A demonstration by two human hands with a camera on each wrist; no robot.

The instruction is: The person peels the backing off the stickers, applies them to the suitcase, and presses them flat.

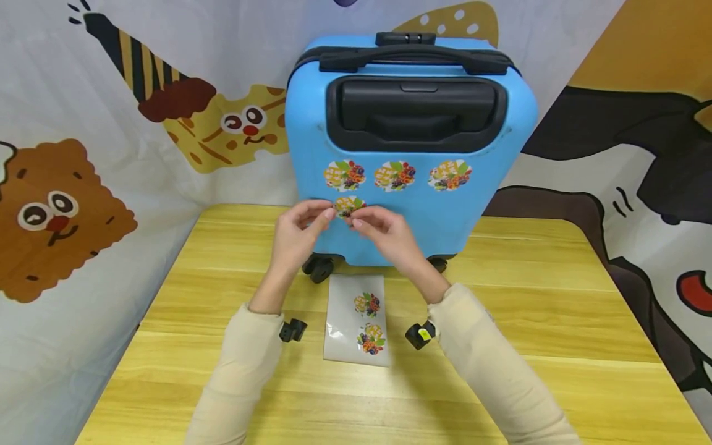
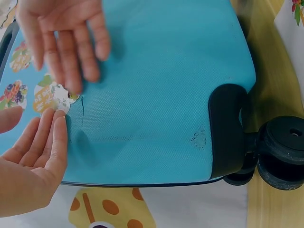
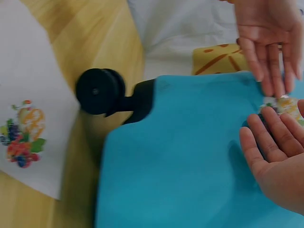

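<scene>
Between my two hands is a round fruit sticker (image 1: 350,204), close to the front of a light blue suitcase (image 1: 400,241). My left hand (image 1: 297,232) holds its left edge between thumb and index finger. From the other side my right hand (image 1: 386,235) pinches the right edge, thumb uppermost. The remaining fingers of both hands stretch out close to the suitcase shell, as the left wrist view shows. Fingertips cover parts of the sticker's rim. Three similar fruit stickers (image 1: 394,176) lie in a row above, under the black handle recess.
A white sticker sheet (image 1: 342,334) with two fruit stickers lies on the wooden table (image 1: 183,352) in front of the suitcase. The suitcase stands upright on black wheels (image 1: 318,268). Behind it hangs a cartoon-printed cloth (image 1: 239,37).
</scene>
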